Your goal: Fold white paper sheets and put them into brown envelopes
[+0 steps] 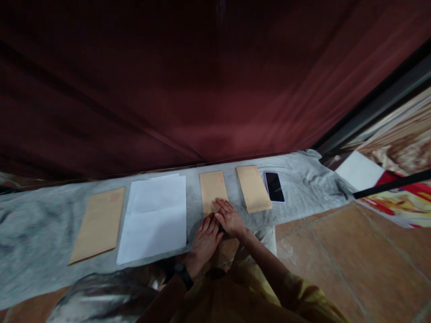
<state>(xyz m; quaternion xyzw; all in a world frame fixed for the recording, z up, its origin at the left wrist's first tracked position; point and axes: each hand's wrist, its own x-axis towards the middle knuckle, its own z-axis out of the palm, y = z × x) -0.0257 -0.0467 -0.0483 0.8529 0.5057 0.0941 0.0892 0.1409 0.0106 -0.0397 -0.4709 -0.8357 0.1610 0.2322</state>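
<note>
A brown paper envelope (211, 186) with a small red mark lies on the grey cloth in front of me. My left hand (206, 237) rests over its near end, fingers stretched out and pointing away from me. Beside it, my right hand (230, 218) lies flat on the same envelope, its fingers angled to the left. The two hands touch, and together they cover the envelope's lower part. To the right is a stack of brown envelopes (254, 188). Left of my hands lies a pile of white paper sheets (156, 215).
A larger brown envelope (99, 224) lies at the left on the grey cloth (33, 242). A smartphone (274, 186) sits right of the stack. Behind hangs a dark red curtain (215, 98). At the right, a black bar (393, 184) crosses a red printed box (397, 197).
</note>
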